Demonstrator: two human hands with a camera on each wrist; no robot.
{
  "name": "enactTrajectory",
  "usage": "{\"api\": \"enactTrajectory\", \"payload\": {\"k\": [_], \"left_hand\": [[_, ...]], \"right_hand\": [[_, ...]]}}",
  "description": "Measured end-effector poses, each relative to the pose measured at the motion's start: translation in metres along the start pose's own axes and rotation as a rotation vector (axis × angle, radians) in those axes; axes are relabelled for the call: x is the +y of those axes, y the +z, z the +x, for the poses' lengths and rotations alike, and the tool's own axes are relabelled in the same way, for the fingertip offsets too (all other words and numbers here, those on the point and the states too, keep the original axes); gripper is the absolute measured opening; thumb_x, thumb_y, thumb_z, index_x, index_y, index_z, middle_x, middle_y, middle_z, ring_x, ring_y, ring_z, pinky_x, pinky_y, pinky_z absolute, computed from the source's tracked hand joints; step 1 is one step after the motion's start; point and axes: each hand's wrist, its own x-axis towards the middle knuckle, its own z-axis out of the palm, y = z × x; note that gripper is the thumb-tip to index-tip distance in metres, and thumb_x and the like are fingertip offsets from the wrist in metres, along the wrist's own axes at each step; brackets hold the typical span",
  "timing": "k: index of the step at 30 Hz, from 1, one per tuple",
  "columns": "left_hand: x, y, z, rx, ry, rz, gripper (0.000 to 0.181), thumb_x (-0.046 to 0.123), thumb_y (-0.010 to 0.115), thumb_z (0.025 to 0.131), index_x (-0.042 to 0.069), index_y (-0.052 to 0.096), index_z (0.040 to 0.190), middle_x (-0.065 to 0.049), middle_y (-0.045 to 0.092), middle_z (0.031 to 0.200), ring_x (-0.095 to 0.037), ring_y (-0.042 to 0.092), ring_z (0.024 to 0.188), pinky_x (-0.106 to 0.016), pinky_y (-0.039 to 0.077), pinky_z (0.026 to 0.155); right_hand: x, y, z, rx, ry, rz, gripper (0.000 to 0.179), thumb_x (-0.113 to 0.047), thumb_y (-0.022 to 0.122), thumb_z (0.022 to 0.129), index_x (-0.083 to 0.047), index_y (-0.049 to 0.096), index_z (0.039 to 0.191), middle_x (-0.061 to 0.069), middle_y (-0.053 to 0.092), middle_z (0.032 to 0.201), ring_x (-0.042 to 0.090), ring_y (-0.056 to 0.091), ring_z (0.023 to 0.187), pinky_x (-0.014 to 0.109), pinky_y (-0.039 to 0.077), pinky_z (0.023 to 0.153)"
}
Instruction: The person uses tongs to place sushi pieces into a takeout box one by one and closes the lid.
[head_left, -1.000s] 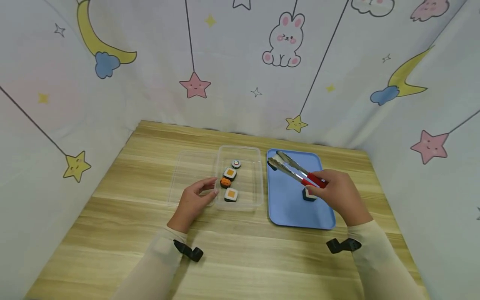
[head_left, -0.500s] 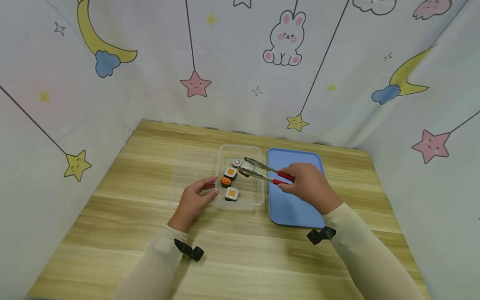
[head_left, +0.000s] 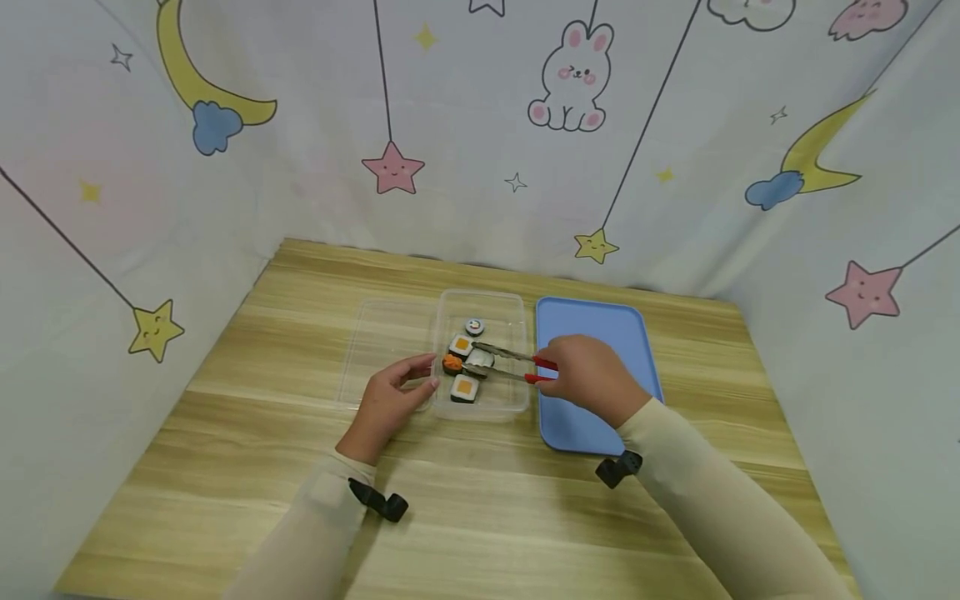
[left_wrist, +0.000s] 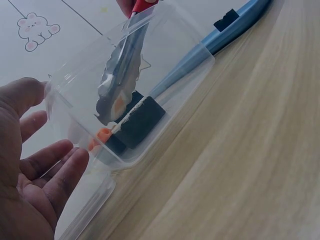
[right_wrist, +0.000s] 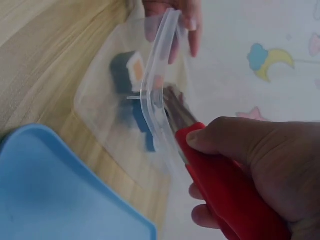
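Observation:
My right hand [head_left: 592,377] grips red-handled metal tongs [right_wrist: 217,177], whose tips reach into a clear plastic container [head_left: 522,333]. Between the tips lies a white-topped sushi piece [head_left: 481,359], low among the others. Around it sit a small round sushi roll [head_left: 474,326], an orange-topped piece [head_left: 452,364] and two square pieces with yellow-orange centres, one farther back [head_left: 461,346] and one nearer [head_left: 464,389]. At the container's left wall, my left hand [head_left: 393,400] touches the rim with thumb and fingertips, its fingers loosely extended.
Right of the container lies a blue tray [head_left: 570,425], partly under my right forearm. A dark sushi piece [left_wrist: 226,21] on it shows in the left wrist view. The clear lid [head_left: 375,342] lies left of the container. Patterned curtains [head_left: 480,217] enclose the wooden table.
My right hand has carried the white-topped sushi piece in the tongs leftward from the tray's far left corner, down into the container. The left hand has stayed at the rim.

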Motion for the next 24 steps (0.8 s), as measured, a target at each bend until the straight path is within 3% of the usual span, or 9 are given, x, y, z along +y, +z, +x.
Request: {"api": "enactTrajectory", "payload": {"k": [6, 14, 17, 24], "left_hand": [[0.001, 0.0, 0.0, 0.001, 0.0, -0.002, 0.048, 0.024, 0.078, 0.096, 0.005, 0.066, 0.139, -0.012, 0.067, 0.136, -0.027, 0.065, 0.122, -0.044, 0.056, 0.1], [0.003, 0.001, -0.001, 0.007, 0.006, 0.008, 0.046, 0.022, 0.078, 0.096, 0.007, 0.067, 0.139, -0.011, 0.068, 0.135, -0.027, 0.065, 0.122, -0.044, 0.056, 0.1], [0.003, 0.001, -0.001, 0.004, 0.005, 0.004, 0.046, 0.022, 0.078, 0.096, 0.007, 0.067, 0.138, -0.01, 0.068, 0.135, -0.026, 0.065, 0.121, -0.042, 0.056, 0.099], [0.002, 0.0, -0.001, 0.003, 0.004, 0.001, 0.047, 0.024, 0.078, 0.096, 0.008, 0.067, 0.139, -0.009, 0.068, 0.135, -0.025, 0.065, 0.122, -0.042, 0.057, 0.098]], "right_hand": [[-0.008, -0.003, 0.006, -0.035, 0.01, -0.03, 0.019, -0.031, 0.088, 0.083, -0.019, 0.078, 0.093, -0.008, 0.068, 0.084, 0.011, 0.061, 0.075, 0.03, 0.054, 0.063], [-0.011, -0.003, 0.006, -0.052, 0.045, -0.029, 0.03, -0.035, 0.089, 0.082, -0.015, 0.08, 0.104, -0.006, 0.07, 0.088, 0.012, 0.063, 0.077, 0.031, 0.055, 0.064], [-0.006, -0.002, 0.0, -0.014, 0.058, 0.015, 0.033, -0.034, 0.089, 0.083, -0.015, 0.08, 0.108, -0.006, 0.068, 0.087, 0.013, 0.062, 0.075, 0.032, 0.054, 0.064], [0.028, -0.001, -0.034, 0.19, 0.126, 0.17, 0.038, -0.03, 0.086, 0.086, -0.01, 0.078, 0.118, 0.001, 0.071, 0.092, 0.019, 0.061, 0.077, 0.038, 0.055, 0.067]]}}
